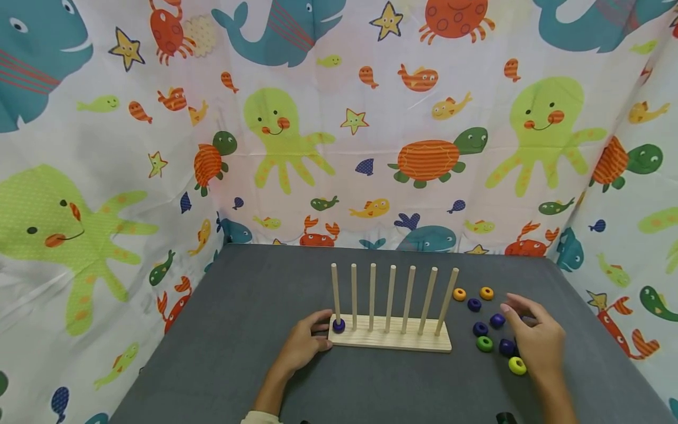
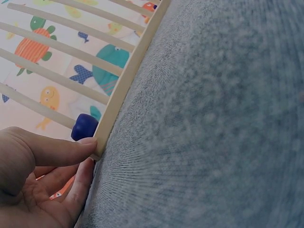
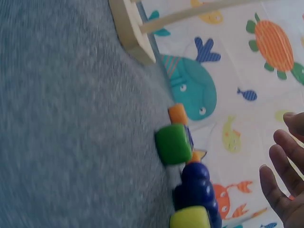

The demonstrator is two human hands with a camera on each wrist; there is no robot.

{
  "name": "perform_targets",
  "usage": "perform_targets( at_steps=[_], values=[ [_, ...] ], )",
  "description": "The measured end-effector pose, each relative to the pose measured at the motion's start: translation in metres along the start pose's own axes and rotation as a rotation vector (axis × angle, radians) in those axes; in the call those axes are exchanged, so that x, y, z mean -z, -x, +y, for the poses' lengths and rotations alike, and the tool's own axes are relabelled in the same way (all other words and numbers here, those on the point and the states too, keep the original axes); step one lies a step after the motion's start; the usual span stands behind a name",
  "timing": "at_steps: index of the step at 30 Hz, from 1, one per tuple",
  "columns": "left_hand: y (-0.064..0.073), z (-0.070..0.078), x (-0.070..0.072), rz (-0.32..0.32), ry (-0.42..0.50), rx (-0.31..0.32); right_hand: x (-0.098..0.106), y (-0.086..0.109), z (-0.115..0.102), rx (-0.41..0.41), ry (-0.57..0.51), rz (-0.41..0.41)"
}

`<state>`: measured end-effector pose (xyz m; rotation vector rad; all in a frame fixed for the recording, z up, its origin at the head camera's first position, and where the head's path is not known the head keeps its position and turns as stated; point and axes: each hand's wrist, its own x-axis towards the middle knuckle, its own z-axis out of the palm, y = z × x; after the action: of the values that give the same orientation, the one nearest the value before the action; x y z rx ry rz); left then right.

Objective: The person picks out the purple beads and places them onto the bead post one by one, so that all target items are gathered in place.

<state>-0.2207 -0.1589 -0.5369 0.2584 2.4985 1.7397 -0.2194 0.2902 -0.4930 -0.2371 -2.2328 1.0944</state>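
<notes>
A pale wooden peg stand (image 1: pixel 392 338) with a row of upright dowels stands on the grey table. One dark blue bead (image 1: pixel 339 325) sits at the bottom of its leftmost peg. My left hand (image 1: pixel 304 341) grips the left end of the base; the left wrist view shows the thumb (image 2: pixel 71 151) against it, close to the blue bead (image 2: pixel 85 127). To the right, my right hand (image 1: pixel 537 335) hovers over loose beads with fingers relaxed and nothing between them. Those include a green bead (image 1: pixel 484 344), a yellow bead (image 1: pixel 517 365), an orange bead (image 1: pixel 487 293) and several blue beads (image 1: pixel 497 320).
Another orange bead (image 1: pixel 459 294) lies just right of the stand. A dark object (image 1: pixel 505 418) shows partly at the table's front edge. A curtain (image 1: pixel 328 135) printed with sea animals hangs behind and on both sides of the grey table (image 1: pixel 254 294).
</notes>
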Motion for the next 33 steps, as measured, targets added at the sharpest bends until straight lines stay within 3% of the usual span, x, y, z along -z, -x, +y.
perform_targets(
  at_steps=[10, 18, 25, 33],
  values=[
    [0.000, 0.002, -0.001, 0.003, -0.003, 0.000, 0.013, -0.008, 0.026, -0.138, 0.079, -0.047],
    [0.000, 0.003, -0.001, 0.004, -0.011, -0.003, 0.023, -0.013, 0.040, -0.250, 0.187, -0.155],
    [0.000, 0.002, -0.001, 0.008, -0.018, -0.005, 0.024, -0.017, 0.050, -0.267, 0.222, -0.202],
    [0.001, 0.002, -0.003, 0.010, -0.021, -0.003, 0.024, -0.019, 0.063, -0.346, 0.235, -0.333]
  ],
)
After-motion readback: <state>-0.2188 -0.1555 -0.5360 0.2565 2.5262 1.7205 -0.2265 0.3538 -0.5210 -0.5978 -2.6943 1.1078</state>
